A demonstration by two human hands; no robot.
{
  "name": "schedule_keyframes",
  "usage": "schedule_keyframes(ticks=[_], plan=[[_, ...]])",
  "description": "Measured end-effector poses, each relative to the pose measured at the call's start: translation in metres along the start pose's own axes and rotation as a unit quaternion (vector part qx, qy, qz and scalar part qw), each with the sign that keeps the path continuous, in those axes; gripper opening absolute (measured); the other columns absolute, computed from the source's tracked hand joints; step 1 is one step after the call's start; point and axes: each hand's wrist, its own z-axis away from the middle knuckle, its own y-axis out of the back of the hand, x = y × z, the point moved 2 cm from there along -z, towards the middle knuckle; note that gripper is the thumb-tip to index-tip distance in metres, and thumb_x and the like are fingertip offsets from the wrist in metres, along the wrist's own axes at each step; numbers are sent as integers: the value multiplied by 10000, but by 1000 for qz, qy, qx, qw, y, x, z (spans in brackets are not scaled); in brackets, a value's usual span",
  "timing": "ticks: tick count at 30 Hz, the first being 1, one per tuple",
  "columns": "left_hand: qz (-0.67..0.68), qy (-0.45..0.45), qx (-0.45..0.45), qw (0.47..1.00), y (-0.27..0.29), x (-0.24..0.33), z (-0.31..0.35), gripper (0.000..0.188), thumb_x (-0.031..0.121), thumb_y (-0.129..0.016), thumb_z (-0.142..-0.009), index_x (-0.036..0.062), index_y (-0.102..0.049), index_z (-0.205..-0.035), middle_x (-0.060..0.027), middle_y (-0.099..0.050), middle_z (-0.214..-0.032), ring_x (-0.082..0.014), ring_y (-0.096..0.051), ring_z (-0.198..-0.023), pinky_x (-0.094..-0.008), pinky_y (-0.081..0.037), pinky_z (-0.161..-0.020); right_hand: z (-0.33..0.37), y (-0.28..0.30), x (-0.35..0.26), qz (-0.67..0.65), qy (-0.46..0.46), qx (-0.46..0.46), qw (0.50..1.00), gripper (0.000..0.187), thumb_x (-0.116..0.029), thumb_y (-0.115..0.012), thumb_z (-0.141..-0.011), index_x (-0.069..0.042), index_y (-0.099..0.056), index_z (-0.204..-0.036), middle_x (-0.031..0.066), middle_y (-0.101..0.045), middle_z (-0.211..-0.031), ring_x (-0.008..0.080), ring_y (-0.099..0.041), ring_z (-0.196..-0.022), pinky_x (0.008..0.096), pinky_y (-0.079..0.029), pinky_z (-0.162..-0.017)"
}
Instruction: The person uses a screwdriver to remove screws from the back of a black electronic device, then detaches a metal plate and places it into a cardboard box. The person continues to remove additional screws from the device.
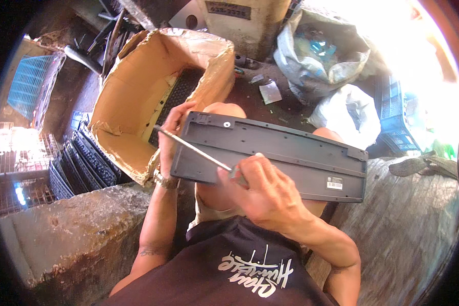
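Keyboard [285, 153] lay face-down across knees, back still on. Left hand [169, 135] gripped its end; right hand [262, 191] clutched screwdriver [196, 149]. Unscrewing seemingly early.

Cardboard box [153, 86]: big, open, brown and torn, just beyond the left hand [169, 136], with a dark keyboard inside.
Label [334, 183]: small white rectangle with a dark strip, on the grey keyboard back [290, 153], right of the right hand [262, 191].
Sack [321, 51]: grey-white, crumpled, open, well beyond both hands.
White bag [349, 115]: just below the sack.
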Motion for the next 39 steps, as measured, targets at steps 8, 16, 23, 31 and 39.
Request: schedule_keyframes(ticks=[8, 16, 23, 31, 39], plan=[[-146, -82, 126, 978, 2, 42, 74, 409, 331, -503, -1151, 16, -593, -1397, -65, -678, -1119, -111, -641, -987, -269, -529, -825, 6, -21, -2, 41, 14, 83, 996, 269, -204, -668, -944, -52, -744, -1153, 91, -570, -975, 280, -628, -924, 471, -586, -992], [43, 212, -138, 967, -61, 5, 199, 392, 179, -661, -1053, 5, -547, -1385, -84, -673, -1128, -200, -707, -821, -335, -561, -605, 11, -30, -7, 17, 12, 75, 997, 252, -198, -669, -922, -58, -753, -1113, 84, -561, -958, 272, -612, -925, 462, -569, -1010], [232, 273, -160, 920, -121, -43, 196, 364, 176, -661, -1057, -1, -572, -1362, -95, -686, -1137, -220, -715, -852, -360, -572, -671, 8, -40, -12, 31, 10, 123, 992, 260, -200, -655, -892, -37, -757, -1068, 99, -567, -1010, 277, -618, -946, 520, -565, -1006], [266, 297, -166, 902, -138, -45, 185, 333, 172, -660, -1061, -8, -600, -1334, -108, -702, -1147, -243, -723, -889, -388, -583, -745, 14, -44, -7, 14, 11, 116, 993, 260, -228, -653, -912, -29, -767, -1034, 121, -583, -1038, 296, -621, -971, 563, -557, -1000], [277, 309, -168, 894, -143, -48, 180, 305, 169, -659, -1065, -14, -628, -1307, -120, -717, -1156, -266, -731, -925, -417, -595, -820, 8, -42, -8, 7, 12, 122, 992, 253, -216, -670, -930, -2, -763, -1027, 122, -570, -986, 297, -609, -920, 540, -567, -941]])
